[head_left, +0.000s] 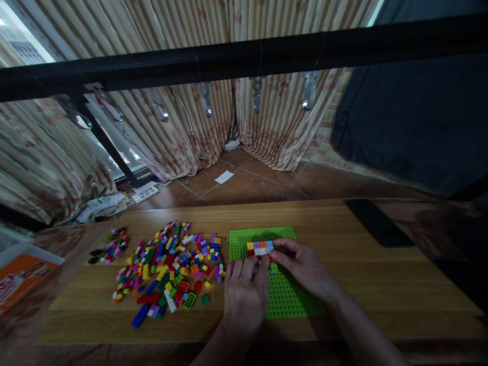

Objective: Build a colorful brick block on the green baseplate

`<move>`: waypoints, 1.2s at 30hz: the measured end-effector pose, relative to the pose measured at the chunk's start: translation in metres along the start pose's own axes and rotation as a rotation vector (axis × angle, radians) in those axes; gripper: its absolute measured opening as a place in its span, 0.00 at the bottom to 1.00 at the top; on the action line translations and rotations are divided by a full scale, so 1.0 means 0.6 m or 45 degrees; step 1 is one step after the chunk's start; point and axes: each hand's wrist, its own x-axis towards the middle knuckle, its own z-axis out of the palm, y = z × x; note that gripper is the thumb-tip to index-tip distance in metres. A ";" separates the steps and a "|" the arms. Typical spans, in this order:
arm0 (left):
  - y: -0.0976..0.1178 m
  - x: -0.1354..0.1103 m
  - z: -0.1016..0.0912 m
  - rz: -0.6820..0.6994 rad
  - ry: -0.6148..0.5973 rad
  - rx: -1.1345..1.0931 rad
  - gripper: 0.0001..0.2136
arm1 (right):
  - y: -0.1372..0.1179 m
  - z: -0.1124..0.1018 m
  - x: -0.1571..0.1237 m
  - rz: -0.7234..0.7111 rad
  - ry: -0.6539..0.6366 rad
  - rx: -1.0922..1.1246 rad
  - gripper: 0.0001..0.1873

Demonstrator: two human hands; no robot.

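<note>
1 short brick block (260, 248) built on baseplate (290, 300) far half; right hand (305, 267) pinches it, left hand (244, 290) grip unclear. Brick pile (171, 264) left of baseplate unused.

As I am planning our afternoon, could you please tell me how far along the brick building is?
Done: a small row of coloured bricks sits on the green baseplate. In hand: the left hand and right hand touch that row. Left: most of the baseplate is bare; a pile of loose bricks lies beside it.
</note>
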 end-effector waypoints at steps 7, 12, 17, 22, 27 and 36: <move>0.001 0.000 0.000 0.005 -0.025 0.045 0.13 | 0.003 0.003 0.002 0.002 0.036 0.007 0.15; 0.004 0.000 0.000 -0.003 -0.068 0.088 0.14 | -0.002 0.003 0.002 0.037 0.056 -0.018 0.15; 0.005 0.000 -0.002 -0.003 -0.091 0.112 0.14 | -0.001 0.001 0.005 0.044 0.040 -0.021 0.14; 0.009 0.002 0.001 0.013 -0.106 0.111 0.13 | -0.002 0.003 0.005 0.053 0.062 -0.083 0.14; 0.013 0.004 0.005 0.029 -0.100 0.092 0.11 | 0.002 0.006 0.007 0.063 0.059 -0.080 0.13; 0.016 0.013 -0.021 -0.081 -0.278 0.084 0.15 | 0.026 0.015 0.015 0.014 0.066 -0.004 0.19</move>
